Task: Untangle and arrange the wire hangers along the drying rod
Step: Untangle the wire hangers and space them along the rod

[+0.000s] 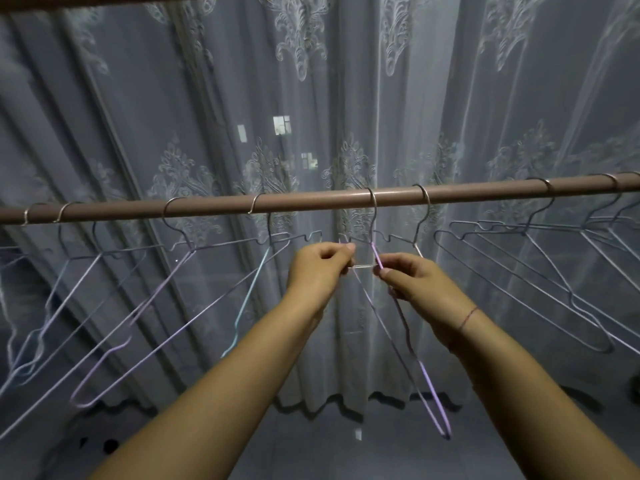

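While tangled hangers [376, 256] were pinched by left hand [320, 268] and right hand [412, 278], untangling was judged underway; gentle separation was required next.

left hand [320, 268]: bare; the one nail we can make out looks cut short
right hand [412, 278]: bare, same story as far as we can tell
left forearm [242, 375]: bare right down to the bottom edge of our view
right forearm [519, 393]: bare too
thread bracelet [468, 317]: thin red cord, we see it round the right wrist; fastening hidden from us
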### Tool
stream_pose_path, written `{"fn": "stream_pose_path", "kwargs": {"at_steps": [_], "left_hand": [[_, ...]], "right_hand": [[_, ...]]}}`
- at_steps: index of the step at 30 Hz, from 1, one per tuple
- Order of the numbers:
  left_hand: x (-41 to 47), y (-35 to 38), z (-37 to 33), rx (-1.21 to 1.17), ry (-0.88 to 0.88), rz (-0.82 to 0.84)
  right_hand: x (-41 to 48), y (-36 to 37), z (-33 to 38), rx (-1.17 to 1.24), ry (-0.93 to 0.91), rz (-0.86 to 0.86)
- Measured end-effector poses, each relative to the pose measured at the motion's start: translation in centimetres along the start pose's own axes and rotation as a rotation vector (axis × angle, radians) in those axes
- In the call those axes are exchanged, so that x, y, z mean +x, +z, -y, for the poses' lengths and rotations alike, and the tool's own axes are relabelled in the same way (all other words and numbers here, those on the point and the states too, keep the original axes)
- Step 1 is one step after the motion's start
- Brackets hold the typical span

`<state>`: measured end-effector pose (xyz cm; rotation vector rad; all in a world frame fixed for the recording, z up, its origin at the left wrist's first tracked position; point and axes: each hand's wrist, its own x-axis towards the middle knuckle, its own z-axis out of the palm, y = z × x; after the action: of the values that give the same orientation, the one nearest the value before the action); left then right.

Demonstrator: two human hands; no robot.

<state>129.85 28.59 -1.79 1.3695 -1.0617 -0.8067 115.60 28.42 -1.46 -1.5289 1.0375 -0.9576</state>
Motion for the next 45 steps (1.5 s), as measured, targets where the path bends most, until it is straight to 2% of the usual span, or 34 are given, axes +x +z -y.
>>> {"fn": "stream_pose_path", "kwargs": {"at_steps": [4,6,10,12,15,18,26,34,37,42,45], "left_hand": [[-1.5,-3.4,-1.3,0.039,0.214,-0.169],[-2.3,-5.1,-1.7,0.032,0.277,-0.271],[-2.4,-8.2,-0.3,0.031,0.235,-0.412],[-1.7,-9.4,0.6,0.014,0.132,-0.373],[-0.7,-10.9,1.2,-0.026,-0.027,-0.223],[-0.1,-12.0,1.1,-0.063,-0.148,-0.073],[1.3,-13.9,1.3,-0.169,-0.259,0.184],[4.7,-12.5,-0.1,-0.295,-0.317,0.155],[4.8,-11.9,0.8,-0.246,-0.362,0.11],[2.7,-12.1,4.9,-0.113,-0.382,0.202],[1.5,-12.6,7.0,-0.058,-0.393,0.221]], "right_hand": [[-1.2,-0.1,0.3,-0.19,-0.064,-0.059],[-2.2,0.7,1.1,-0.207,-0.148,-0.079],[-4.8,4.6,3.0,-0.102,-0.291,-0.011],[-5.3,7.5,2.8,-0.047,-0.266,0.036],[-5.1,11.9,1.3,-0.016,-0.177,0.044],[-4.0,15.2,0.1,-0.052,-0.06,-0.025],[-2.2,18.9,0.9,0.152,-0.016,-0.21],[1.3,17.9,3.4,0.154,-0.02,-0.28],[2.1,17.2,2.4,0.08,0.035,-0.268],[1.3,16.0,-0.8,-0.037,0.068,-0.309],[0.7,15.3,-2.0,-0.147,0.056,-0.263]]}}
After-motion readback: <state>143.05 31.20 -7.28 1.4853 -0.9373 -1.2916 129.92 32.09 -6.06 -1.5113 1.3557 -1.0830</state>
